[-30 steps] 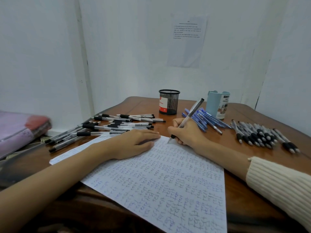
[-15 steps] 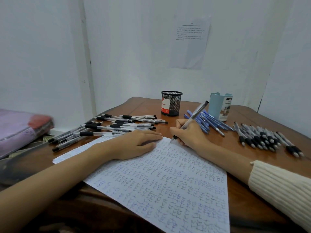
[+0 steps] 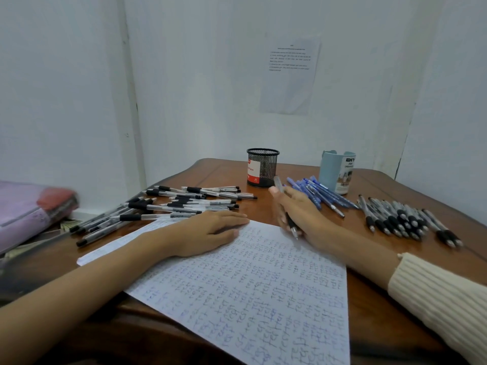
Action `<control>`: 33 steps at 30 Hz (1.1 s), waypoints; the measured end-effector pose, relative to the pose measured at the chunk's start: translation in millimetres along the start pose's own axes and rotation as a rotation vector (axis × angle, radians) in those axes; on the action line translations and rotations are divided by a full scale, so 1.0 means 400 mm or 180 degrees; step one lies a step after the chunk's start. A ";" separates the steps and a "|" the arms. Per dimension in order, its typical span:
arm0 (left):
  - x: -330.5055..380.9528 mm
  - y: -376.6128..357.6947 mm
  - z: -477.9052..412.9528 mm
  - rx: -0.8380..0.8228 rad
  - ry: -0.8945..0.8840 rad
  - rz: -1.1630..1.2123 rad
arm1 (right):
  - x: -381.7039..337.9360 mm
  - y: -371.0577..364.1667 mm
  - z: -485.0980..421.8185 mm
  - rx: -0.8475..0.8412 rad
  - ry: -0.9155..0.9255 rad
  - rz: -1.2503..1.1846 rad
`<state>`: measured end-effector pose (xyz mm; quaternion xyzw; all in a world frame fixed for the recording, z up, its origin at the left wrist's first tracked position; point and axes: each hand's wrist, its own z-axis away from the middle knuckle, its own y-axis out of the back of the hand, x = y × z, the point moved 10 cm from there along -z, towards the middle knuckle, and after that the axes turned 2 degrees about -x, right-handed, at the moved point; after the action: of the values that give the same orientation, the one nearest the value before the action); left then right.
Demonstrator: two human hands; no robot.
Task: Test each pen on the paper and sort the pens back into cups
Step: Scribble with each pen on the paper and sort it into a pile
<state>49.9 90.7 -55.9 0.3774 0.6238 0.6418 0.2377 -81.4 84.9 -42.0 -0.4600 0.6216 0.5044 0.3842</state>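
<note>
Lifted from paper, pen sits clasped within right fingers.

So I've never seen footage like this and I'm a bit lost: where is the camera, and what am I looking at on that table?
There is no machine here. The one picture comes from a camera worn on a person's head, looking down at their own two bare hands. The left hand lies flat on a paper covered with small handwritten test words. The right hand grips a pen, tip pointing down near the paper's far edge. On the wooden table lie three groups: clear pens with black grips on the left, blue pens in the middle, grey pens on the right. Behind them stand a black mesh cup and a pale blue cup.
</note>
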 end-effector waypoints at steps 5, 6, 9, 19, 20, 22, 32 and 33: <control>-0.004 -0.002 -0.003 0.0000 0.0009 0.0012 | -0.003 -0.015 0.004 -0.0059 0.0082 0.0149; -0.005 -0.003 -0.004 0.0001 0.0013 0.0008 | -0.008 -0.014 0.005 -0.0031 0.0131 0.0149; -0.010 -0.004 -0.007 -0.0003 0.0005 0.0005 | -0.026 -0.014 0.005 -0.0008 0.0319 0.0150; -0.009 -0.005 -0.007 -0.0010 -0.0046 0.0047 | -0.031 0.047 -0.017 0.0294 0.0240 0.1389; -0.010 -0.006 -0.008 -0.0022 -0.0047 0.0041 | -0.033 0.089 -0.022 0.0504 0.0243 0.1719; -0.015 -0.008 -0.007 -0.0027 -0.0034 0.0009 | -0.035 0.185 -0.025 0.0961 0.0173 0.2538; -0.029 -0.002 -0.008 0.0108 -0.0280 0.0125 | 0.006 0.490 0.045 0.2007 -0.0761 0.4051; -0.032 -0.003 -0.009 0.0113 -0.0289 0.0138 | 0.009 0.490 0.047 0.1960 -0.0848 0.4233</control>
<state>54.6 78.6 -59.4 0.4237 0.6153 0.6180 0.2450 -270.3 116.2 4.6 0.2067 0.8301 0.4850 0.1815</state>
